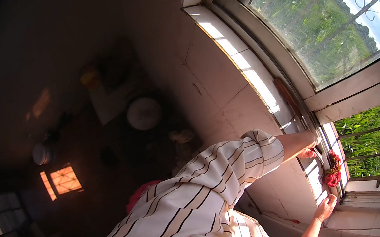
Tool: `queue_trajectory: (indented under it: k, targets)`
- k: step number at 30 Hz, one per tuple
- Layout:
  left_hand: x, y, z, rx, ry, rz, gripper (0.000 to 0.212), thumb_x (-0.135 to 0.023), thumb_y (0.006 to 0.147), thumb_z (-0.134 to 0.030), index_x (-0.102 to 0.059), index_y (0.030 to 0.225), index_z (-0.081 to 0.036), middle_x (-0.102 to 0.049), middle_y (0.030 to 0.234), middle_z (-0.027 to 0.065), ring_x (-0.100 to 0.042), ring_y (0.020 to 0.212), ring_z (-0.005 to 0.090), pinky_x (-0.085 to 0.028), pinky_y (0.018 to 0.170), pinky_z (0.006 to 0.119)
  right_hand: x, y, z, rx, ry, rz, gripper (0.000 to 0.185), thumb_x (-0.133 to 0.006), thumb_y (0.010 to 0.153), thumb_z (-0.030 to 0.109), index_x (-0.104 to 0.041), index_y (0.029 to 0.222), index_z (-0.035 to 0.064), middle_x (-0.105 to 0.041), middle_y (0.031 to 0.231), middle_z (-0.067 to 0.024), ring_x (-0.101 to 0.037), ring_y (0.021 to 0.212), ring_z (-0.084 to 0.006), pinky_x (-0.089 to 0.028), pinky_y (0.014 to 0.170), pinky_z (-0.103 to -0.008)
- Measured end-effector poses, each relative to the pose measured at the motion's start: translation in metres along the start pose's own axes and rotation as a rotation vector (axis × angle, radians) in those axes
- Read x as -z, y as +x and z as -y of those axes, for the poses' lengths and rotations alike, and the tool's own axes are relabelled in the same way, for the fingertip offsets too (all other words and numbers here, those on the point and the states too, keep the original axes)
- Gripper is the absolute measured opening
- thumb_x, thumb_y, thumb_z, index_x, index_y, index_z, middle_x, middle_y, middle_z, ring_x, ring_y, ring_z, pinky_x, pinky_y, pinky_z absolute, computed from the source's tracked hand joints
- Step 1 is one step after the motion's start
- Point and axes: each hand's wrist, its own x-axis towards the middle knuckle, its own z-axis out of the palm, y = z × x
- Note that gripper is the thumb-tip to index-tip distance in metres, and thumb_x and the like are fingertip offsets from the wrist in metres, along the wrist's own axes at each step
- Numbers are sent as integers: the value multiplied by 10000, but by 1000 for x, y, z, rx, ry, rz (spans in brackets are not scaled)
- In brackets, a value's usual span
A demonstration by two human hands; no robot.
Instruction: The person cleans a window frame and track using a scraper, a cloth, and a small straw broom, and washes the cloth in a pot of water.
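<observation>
My left hand (308,144), at the end of a rolled striped sleeve, is at the window sill (256,73). A thin, pale pointed thing shows by its fingers; whether the hand grips it is unclear. Red flowers with some yellowish parts (333,173) lie along the window frame, between my two hands and slightly farther out. My right hand (326,207) is below them in the picture, at the sill's edge, with its fingers curled together. Whether anything is between those fingers cannot be told. A long reddish-brown piece (287,97) rests on the sill beyond my left hand.
A closed-looking glass pane (313,22) and an opening with metal bars (365,132) face green plants. Pale tiles (237,110) cover the wall under the sill. In the dark room behind are a round pale thing (144,113) and a whitish container (43,153).
</observation>
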Motion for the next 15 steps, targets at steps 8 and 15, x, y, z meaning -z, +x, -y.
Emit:
queue_trajectory:
  k: [8, 15]
  targets:
    - [25, 15, 16, -129, 240, 20, 324, -467, 817, -14, -409, 1132, 36, -587, 795, 216, -593, 556, 299, -437, 445, 443, -2, -2, 8, -14, 5, -26, 157, -446, 819, 101, -527, 932, 30, -552, 909, -131, -530, 856, -286, -419, 785, -368]
    - [42, 20, 12, -450, 1717, 148, 411, -386, 892, -130, -349, 1250, 68, -593, 1065, 243, -552, 1089, 307, -435, 824, 497, -8, -1, 5, -25, -14, -24, 157, -446, 818, 93, -530, 934, 29, -554, 907, -127, -533, 850, -285, -421, 779, -366]
